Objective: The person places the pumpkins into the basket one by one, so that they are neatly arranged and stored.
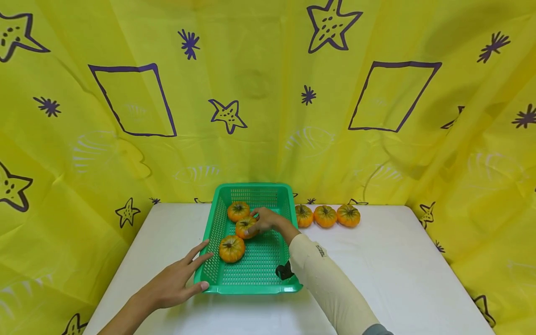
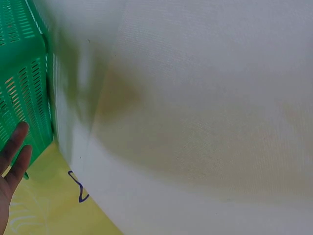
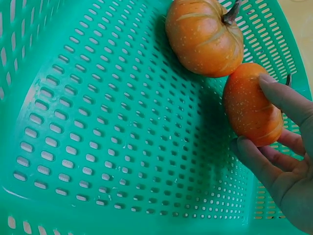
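Observation:
A green plastic basket (image 1: 255, 289) stands on the white table with small orange pumpkins inside. My right hand (image 1: 265, 220) reaches over its right wall and grips the middle pumpkin (image 1: 242, 228) between thumb and fingers. In the right wrist view this held pumpkin (image 3: 252, 105) is tipped on its side, close against another pumpkin (image 3: 203, 36). One pumpkin (image 1: 238, 211) sits behind the held one and another pumpkin (image 1: 231, 249) lies in front, near the left wall. My left hand (image 1: 176, 281) rests with spread, extended fingers at the basket's left side and front corner.
Three more pumpkins line up on the table right of the basket: one pumpkin (image 1: 304, 216) close to its wall, a middle pumpkin (image 1: 325, 216) and an outer pumpkin (image 1: 348, 216). A yellow patterned curtain (image 1: 268, 153) encloses the table (image 1: 368, 260) at back and sides.

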`<state>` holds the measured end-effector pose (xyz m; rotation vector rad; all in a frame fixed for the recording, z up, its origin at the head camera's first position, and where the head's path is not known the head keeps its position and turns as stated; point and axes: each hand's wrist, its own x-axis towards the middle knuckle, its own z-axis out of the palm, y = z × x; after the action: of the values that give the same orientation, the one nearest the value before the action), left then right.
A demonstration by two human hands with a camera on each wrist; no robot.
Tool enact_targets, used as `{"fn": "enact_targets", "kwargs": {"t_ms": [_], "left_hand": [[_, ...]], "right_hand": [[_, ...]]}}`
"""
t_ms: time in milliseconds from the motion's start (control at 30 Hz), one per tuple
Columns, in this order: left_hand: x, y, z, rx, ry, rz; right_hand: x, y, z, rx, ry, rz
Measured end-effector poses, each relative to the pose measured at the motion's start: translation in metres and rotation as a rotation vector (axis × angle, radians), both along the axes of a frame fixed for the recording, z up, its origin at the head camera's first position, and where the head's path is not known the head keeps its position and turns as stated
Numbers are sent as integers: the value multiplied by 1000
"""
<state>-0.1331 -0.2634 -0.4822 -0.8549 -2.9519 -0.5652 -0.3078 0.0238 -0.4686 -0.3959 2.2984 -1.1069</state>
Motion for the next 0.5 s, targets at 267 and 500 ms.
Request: {"fn": "enact_targets", "kwargs": {"t_ms": [267, 500], "left_hand": [[0, 0, 0, 6, 1, -4], [0, 0, 1, 7, -18, -1]], "right_hand": [[-1, -2, -1, 14, 9, 9], [-2, -1, -3, -14, -22, 31]]}}
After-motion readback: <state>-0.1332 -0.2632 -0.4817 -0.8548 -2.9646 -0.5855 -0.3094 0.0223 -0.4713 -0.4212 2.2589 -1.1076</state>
